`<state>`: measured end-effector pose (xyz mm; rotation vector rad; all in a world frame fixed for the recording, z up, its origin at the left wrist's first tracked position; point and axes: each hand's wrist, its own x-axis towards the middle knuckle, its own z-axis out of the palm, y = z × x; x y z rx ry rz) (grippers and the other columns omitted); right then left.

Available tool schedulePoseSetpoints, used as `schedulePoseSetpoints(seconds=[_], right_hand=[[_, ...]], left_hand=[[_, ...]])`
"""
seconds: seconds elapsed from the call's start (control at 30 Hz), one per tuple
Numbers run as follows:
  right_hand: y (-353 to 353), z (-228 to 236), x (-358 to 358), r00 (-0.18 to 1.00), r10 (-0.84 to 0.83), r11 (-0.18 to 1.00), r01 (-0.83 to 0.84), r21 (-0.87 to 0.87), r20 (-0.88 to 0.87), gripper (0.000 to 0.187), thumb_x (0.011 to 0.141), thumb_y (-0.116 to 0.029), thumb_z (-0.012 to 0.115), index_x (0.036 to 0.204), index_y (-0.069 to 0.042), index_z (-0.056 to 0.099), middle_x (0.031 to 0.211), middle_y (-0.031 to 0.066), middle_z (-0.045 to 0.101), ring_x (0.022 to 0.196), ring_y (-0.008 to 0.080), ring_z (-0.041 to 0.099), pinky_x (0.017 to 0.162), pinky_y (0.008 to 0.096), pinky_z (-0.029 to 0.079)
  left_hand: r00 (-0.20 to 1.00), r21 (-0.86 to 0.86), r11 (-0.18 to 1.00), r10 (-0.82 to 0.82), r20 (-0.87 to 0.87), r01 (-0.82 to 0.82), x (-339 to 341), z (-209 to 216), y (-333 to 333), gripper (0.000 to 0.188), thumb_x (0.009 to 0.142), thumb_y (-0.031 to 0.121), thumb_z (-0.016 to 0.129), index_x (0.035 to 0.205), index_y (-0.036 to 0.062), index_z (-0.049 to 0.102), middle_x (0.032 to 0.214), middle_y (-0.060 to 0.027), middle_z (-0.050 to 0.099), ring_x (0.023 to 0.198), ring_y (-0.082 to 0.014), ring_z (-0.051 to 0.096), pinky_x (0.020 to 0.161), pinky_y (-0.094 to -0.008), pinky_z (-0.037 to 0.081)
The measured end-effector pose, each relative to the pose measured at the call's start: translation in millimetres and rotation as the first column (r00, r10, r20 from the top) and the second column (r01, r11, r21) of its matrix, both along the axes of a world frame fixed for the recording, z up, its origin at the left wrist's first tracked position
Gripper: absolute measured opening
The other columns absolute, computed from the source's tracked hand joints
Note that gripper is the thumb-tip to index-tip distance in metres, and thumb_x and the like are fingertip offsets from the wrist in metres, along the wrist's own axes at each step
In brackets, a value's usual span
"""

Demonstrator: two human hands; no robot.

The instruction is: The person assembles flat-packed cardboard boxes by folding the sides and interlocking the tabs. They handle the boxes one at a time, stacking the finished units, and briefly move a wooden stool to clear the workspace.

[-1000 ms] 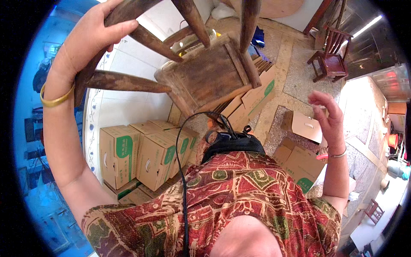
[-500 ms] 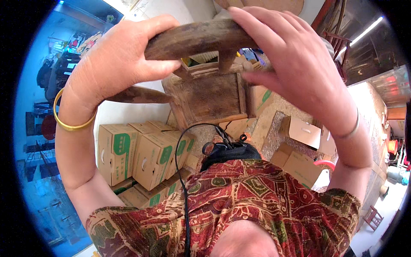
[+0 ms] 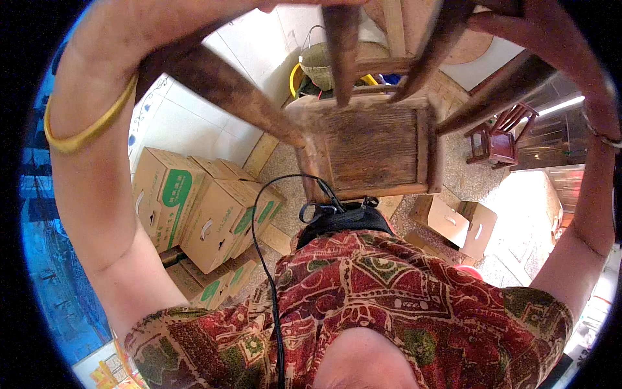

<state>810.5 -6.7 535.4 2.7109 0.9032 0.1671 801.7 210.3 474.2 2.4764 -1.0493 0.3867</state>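
Grip of the right hand (image 3: pixel 534 32): thumb and palm are clamped on the top of a wooden chair (image 3: pixel 372 149), near the upper right edge of the view. The left hand (image 3: pixel 178 21) reaches across the chair's upper left corner and touches it, but its fingers run out of view at the top, so I cannot tell how firmly they are closed. The chair is straight ahead of the person, between the two arms, its worn brown seat facing up and its slats and posts slanting up toward the hands.

A gold bangle (image 3: pixel 94 133) circles the left wrist and a silver bracelet (image 3: pixel 599 136) the right. Just below the seat's near edge is a black waist pouch (image 3: pixel 346 220), with a black cable (image 3: pixel 262 243) looping from it down over the patterned shirt (image 3: pixel 389 298).

Cardboard boxes (image 3: pixel 214 223) with green patches are stacked at the left, beside a white tiled wall (image 3: pixel 207 123). Beyond the chair is a woven basket (image 3: pixel 317 68); off to the right, a small reddish chair (image 3: pixel 500 146).
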Motion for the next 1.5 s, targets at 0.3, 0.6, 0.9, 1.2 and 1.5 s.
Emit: schedulePoseSetpoints(seconds=[0.3,0.6,0.9,1.2,1.5], right_hand=[[-105.5,45.5,-20.7,0.869,-0.447,0.85,0.486,-0.204,0.212,0.063,0.072,-0.05,0.071,0.112,-0.003,0.063,0.098,0.0158,0.069,0.09,0.0295,0.067,0.077,0.0468,0.051],[-255.3,17.5,-42.3,0.907,-0.421,0.901,0.417,0.116,0.01,0.054,0.079,-0.006,0.07,0.129,-0.003,0.049,0.105,0.0137,0.066,0.094,0.019,0.063,0.084,0.0323,0.05],[-287.7,-75.5,-53.3,0.78,-0.61,0.744,0.624,-0.237,0.14,0.056,0.078,-0.026,0.072,0.127,-0.009,0.05,0.092,0.0232,0.066,0.09,0.0418,0.064,0.075,0.0501,0.051],[-401.8,-238.0,-104.8,0.771,-0.631,0.743,0.573,-0.345,-0.079,0.056,0.075,-0.013,0.072,0.125,-0.012,0.049,0.091,0.023,0.066,0.089,0.0434,0.063,0.073,0.051,0.051],[-469.7,-274.7,-69.6,0.688,-0.677,0.735,0.616,-0.283,-0.26,0.052,0.065,-0.004,0.073,0.113,-0.007,0.054,0.096,0.0228,0.066,0.093,0.0424,0.062,0.077,0.0477,0.05]], left_hand=[[0.965,-0.372,0.89,-0.251,0.079,0.262,29.6,-22.6,26.7,0.035,0.089,0.018,0.065,0.117,-0.0011,0.057,0.086,-0.0046,0.064,0.075,-0.011,0.059,0.069,-0.0244,0.05],[0.843,-0.595,0.694,0.032,-0.538,-0.406,18.5,-150.4,164.8,0.04,0.087,0.016,0.066,0.122,0.0007,0.055,0.113,-0.011,0.062,0.107,-0.021,0.058,0.094,-0.0329,0.046],[0.607,-0.473,0.56,0.069,-0.792,-0.68,-36.7,-309.2,190.7,0.034,0.096,0.028,0.055,0.122,0.0065,0.06,0.107,-0.0049,0.065,0.095,-0.012,0.06,0.086,-0.0276,0.048],[0.275,-0.304,0.394,-0.131,-0.953,-0.867,-143.0,-427.1,173.6,0.031,0.097,0.023,0.053,0.122,0.0052,0.058,0.104,-0.0046,0.065,0.09,-0.0116,0.062,0.08,-0.0289,0.053],[-0.241,0.201,0.21,-0.191,-0.952,-0.957,-281.3,-497.1,203.1,0.038,0.093,0.028,0.06,0.125,0.0067,0.055,0.104,-0.0041,0.064,0.088,-0.0134,0.063,0.078,-0.0292,0.054]])
